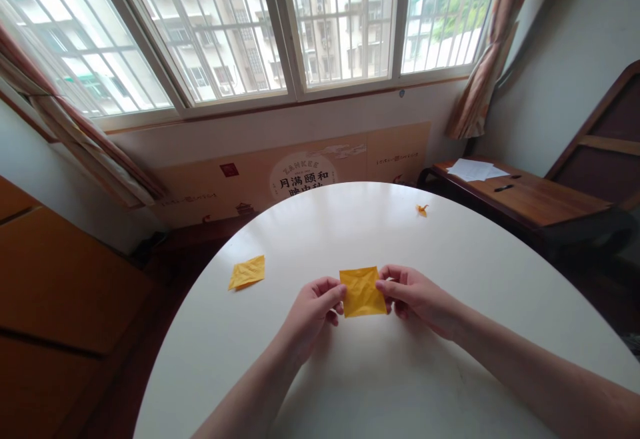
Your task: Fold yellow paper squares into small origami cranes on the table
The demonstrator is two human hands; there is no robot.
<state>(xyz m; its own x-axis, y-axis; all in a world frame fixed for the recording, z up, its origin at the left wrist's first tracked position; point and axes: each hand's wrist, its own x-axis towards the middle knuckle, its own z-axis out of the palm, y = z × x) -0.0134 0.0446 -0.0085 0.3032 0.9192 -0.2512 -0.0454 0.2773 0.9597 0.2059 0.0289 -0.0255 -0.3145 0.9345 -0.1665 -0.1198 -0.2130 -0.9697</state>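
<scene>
A square sheet of yellow paper (363, 291), creased and slightly wrinkled, is held up between both hands above the white table. My left hand (316, 311) pinches its left edge between thumb and fingers. On the opposite edge, my right hand (411, 295) has the same kind of pinch, thumb in front and fingers behind. To the left lie more yellow paper sheets (249, 272), wrinkled and loosely stacked. Farther off, toward the table's back right, sits a small folded orange-yellow paper figure (423, 210).
The round white table (480, 279) fills the foreground, its curved edge facing the window wall. Behind it stands a printed cardboard panel (220, 189). At the right is a wooden bench (540, 199) with white papers (477, 169) on it. An orange-brown cabinet (55, 265) stands left.
</scene>
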